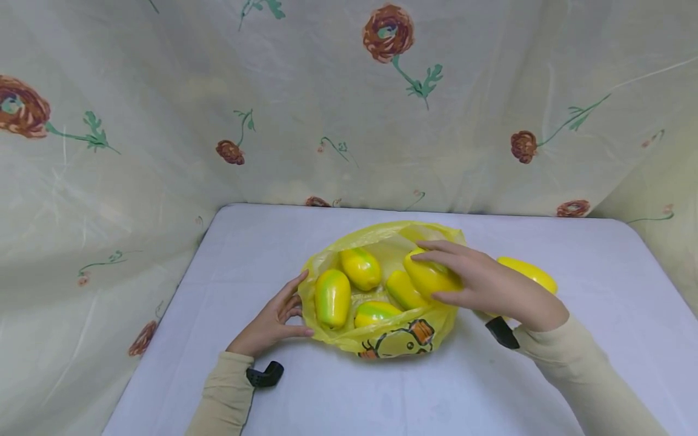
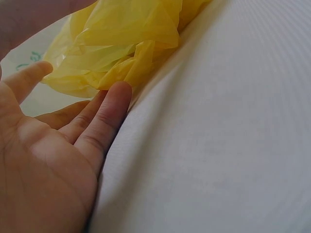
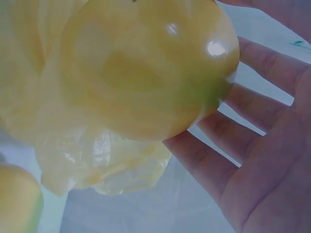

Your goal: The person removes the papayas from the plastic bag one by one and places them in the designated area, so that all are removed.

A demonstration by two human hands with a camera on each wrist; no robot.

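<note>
Yellow fruit is gripped in the right hand, at the mouth of the bag the left hand touches, fingers extended. Head view shows other fruits inside, hidden from the left wrist.

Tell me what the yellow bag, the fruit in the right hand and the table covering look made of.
Yellow bag: thin, shiny plastic film, crinkled and translucent.
Fruit in the right hand: smooth, glossy, with sharp highlights; perhaps moulded plastic, though real skin is possible.
Table covering: probably matte fabric; fine woven lines show up close.
</note>
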